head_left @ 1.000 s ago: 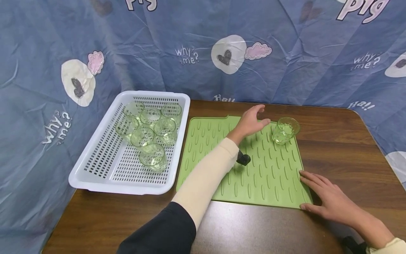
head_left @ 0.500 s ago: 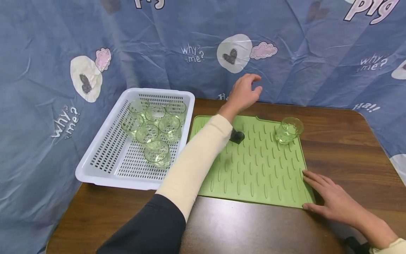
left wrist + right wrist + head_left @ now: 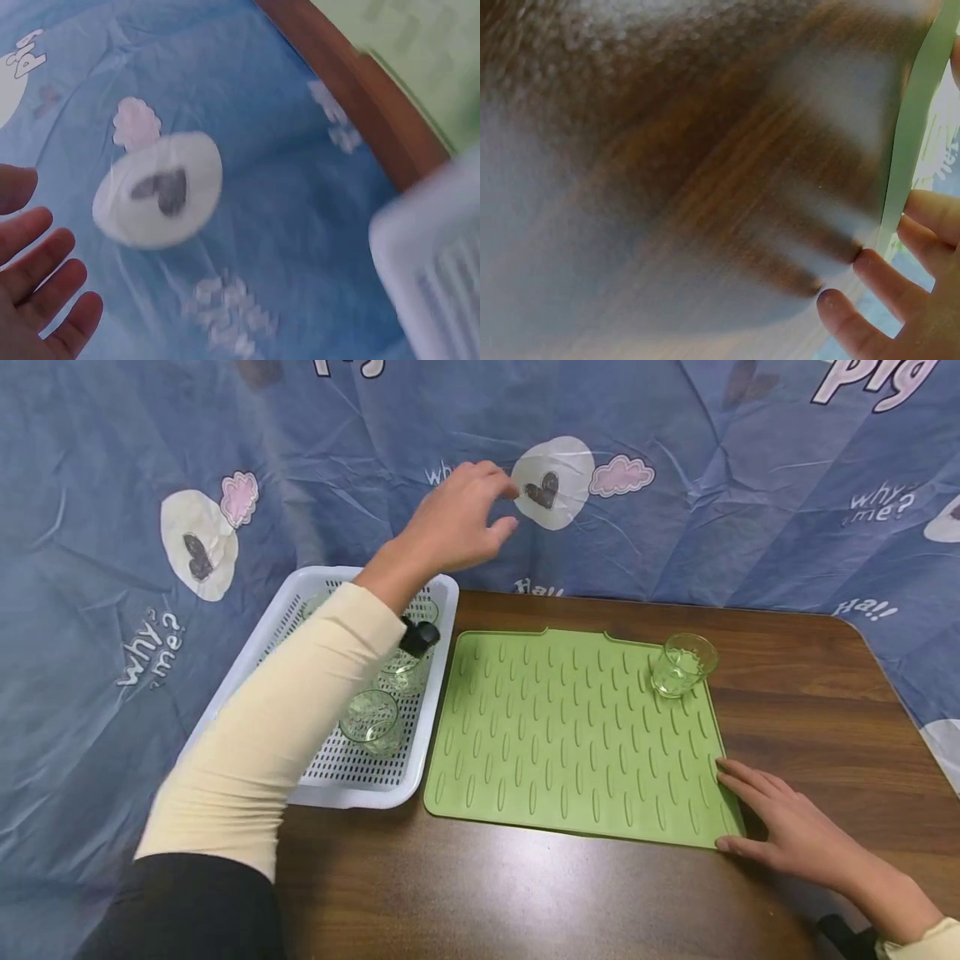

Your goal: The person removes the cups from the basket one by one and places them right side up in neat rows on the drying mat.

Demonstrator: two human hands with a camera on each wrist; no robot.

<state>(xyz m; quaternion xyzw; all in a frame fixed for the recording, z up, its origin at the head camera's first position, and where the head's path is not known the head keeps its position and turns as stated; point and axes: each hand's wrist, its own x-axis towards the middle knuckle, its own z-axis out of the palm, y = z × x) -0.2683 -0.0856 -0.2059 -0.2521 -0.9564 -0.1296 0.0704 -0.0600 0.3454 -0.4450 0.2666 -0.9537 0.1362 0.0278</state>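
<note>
My left hand [image 3: 457, 518] is raised above the back of the white basket [image 3: 352, 797], its fingers loosely bent with nothing in them. The left wrist view shows the same hand [image 3: 37, 277] with the fingers spread. Inside the basket stand several clear green-tinted glasses; the front glass [image 3: 371, 725] shows plainly, while my forearm covers most others. One similar glass [image 3: 682, 666] stands upright at the back right corner of the green ridged mat [image 3: 562, 735]. My right hand [image 3: 783, 827] touches that mat's right edge near its front corner, fingers extended.
A brown wood-grain table [image 3: 525, 893] carries the basket at left and the mat at its middle. Behind and to the left hangs a blue printed cloth [image 3: 322, 485], close to the table's back edge.
My left hand has risen from beside the glass on the mat and swung left over the basket, empty throughout. The right hand stays at the mat's edge. The head view has shifted slightly.
</note>
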